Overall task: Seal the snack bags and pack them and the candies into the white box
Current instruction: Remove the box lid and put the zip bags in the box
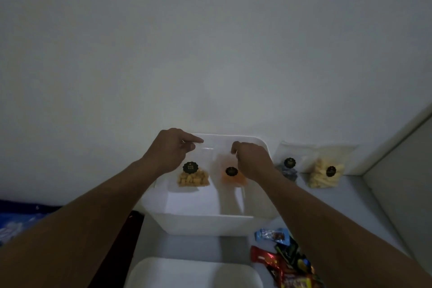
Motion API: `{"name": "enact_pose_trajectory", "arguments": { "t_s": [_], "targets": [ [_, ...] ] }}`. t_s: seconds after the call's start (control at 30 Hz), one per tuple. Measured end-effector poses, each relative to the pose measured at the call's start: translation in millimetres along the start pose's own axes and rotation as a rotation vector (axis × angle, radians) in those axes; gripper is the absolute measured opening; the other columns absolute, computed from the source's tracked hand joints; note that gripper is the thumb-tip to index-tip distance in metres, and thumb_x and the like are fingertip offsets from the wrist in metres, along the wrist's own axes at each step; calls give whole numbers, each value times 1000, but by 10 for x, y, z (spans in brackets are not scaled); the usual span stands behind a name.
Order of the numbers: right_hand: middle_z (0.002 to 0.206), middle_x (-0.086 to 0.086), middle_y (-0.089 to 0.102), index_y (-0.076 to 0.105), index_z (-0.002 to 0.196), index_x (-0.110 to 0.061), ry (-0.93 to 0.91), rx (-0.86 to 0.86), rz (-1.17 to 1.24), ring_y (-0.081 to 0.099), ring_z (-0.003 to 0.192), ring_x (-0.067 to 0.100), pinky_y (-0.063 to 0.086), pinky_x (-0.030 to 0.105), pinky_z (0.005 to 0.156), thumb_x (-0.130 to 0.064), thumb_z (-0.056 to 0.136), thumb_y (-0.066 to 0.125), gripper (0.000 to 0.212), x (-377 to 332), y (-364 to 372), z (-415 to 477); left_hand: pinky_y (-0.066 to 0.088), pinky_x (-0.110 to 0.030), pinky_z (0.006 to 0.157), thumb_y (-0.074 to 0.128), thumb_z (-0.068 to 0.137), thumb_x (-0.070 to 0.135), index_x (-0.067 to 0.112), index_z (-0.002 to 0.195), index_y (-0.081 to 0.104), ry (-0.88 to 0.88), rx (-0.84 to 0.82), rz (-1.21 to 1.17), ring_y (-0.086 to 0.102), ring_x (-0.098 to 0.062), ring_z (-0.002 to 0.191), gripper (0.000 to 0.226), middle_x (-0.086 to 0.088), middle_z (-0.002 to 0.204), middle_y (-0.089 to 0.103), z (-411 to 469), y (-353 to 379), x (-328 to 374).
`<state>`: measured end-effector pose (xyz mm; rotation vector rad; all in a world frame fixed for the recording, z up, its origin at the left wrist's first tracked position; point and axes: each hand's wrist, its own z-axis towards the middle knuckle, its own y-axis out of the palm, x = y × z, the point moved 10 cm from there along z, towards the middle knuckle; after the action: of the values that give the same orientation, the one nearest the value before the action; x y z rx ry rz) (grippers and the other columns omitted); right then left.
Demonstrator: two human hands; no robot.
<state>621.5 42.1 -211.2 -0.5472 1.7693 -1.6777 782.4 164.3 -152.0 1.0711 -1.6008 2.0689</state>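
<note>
While over white box (205, 224), left grip (173, 149) on yellow bag (193, 177), right grip (252, 159) on orange bag (230, 176); candies (284, 262) nearby.

Outstretched: left hand (170, 150); right hand (252, 159)

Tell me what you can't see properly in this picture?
Head view:
Black labels: too small and dim to read.
Orange bag: blurred, its top hidden by the right hand.
Dark bag: partly behind the right wrist.
Candies: cut off by the bottom edge.
</note>
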Motion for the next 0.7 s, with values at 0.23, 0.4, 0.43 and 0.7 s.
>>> {"name": "enact_pose_trajectory", "arguments": {
  "t_s": [0.23, 0.4, 0.43, 0.7],
  "targets": [
    [106, 7, 64, 55, 120, -12, -136, 84, -342, 61, 100, 30, 43, 36, 80, 4, 83, 50, 40, -30, -18, 52, 36, 1, 70, 64, 93, 13, 29, 105, 77, -17, -5, -34, 56, 0, 87, 23, 14, 89, 61, 66, 127, -81],
    [109, 8, 64, 57, 120, -11, -128, 160, -286, 59, 104, 29, 39, 33, 71, 5, 85, 49, 40, 1, -121, 66, 35, 0, 67, 64, 92, 10, 26, 105, 78, -18, -29, -35, 57, -3, 80, 24, 13, 86, 61, 99, 319, -70],
    [109, 8, 65, 58, 120, -11, -120, 182, -259, 59, 103, 29, 38, 33, 69, 4, 85, 49, 39, 31, -150, 57, 35, -2, 70, 64, 92, 11, 26, 105, 77, -17, -37, -35, 57, -4, 82, 24, 11, 88, 62, 110, 365, -59],
    [153, 15, 37, 38, 146, -6, 122, 146, -1, 32, 141, 33, 36, 46, 108, -25, 103, 42, 47, 592, -164, -258, 39, -10, 79, 62, 95, 12, 25, 108, 77, -5, -138, -87, 57, -8, 100, 23, 3, 112, 66, 208, 861, 140]
  ]
}}
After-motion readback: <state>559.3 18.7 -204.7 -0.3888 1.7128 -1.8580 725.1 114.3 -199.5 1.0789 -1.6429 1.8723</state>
